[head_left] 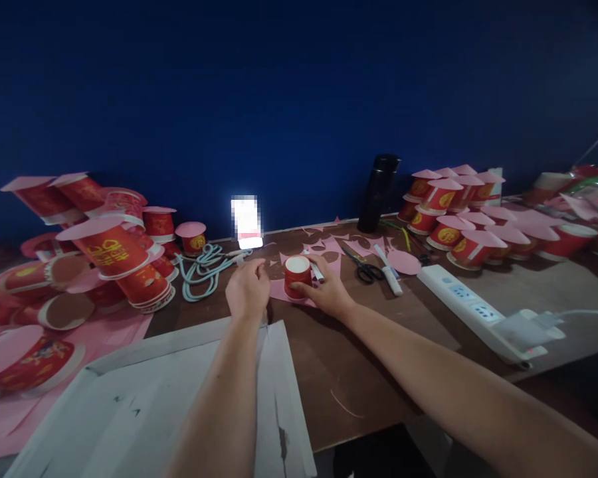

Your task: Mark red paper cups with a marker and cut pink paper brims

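A small red paper cup (298, 273) stands upside down on a piece of pink paper (279, 290) in the middle of the brown table (339, 372). My right hand (329, 292) rests right beside the cup, fingers closed round a white pen (315, 269) whose tip touches the cup's base. My left hand (248, 289) lies on the pink paper just left of the cup, fingers curled down and pressing on the sheet.
Piles of red cups with pink lids stand at left (109, 249) and at back right (453, 232). Black scissors (363, 267), a white marker (389, 272), a black bottle (377, 192), a lit phone (247, 222), a coiled cable (204, 265), a power strip (473, 309) and white sheets (144, 398) surround the work spot.
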Demonstrator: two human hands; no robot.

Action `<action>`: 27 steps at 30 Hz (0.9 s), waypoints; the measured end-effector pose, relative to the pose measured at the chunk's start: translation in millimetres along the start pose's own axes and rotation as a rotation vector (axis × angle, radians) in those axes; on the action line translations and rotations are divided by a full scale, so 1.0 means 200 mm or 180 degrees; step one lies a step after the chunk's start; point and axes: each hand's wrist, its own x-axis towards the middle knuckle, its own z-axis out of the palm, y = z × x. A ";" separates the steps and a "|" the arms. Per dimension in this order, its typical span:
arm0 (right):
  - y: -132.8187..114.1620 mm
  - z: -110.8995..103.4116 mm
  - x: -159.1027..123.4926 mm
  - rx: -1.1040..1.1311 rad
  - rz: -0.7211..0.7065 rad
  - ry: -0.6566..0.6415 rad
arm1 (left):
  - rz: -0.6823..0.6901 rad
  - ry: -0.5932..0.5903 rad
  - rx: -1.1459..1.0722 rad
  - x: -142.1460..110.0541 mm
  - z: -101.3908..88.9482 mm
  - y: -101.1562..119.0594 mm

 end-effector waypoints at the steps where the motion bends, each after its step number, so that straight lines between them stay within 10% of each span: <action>1: 0.00 0.00 0.00 0.0000 0.0000 0.0003 | -0.0008 0.0009 -0.0016 0.00 0.00 0.00; 11: 0.00 0.00 -0.01 0.0036 0.0145 -0.0035 | -0.0014 0.0097 -0.0134 0.00 -0.02 0.02; 16: -0.02 0.01 -0.01 0.0048 0.0136 -0.0003 | 0.0769 0.0383 -0.0658 0.00 -0.03 0.07; 27: 0.01 0.01 0.00 -0.0036 -0.0047 0.0015 | 0.1849 -0.0226 -0.0715 -0.02 0.02 0.11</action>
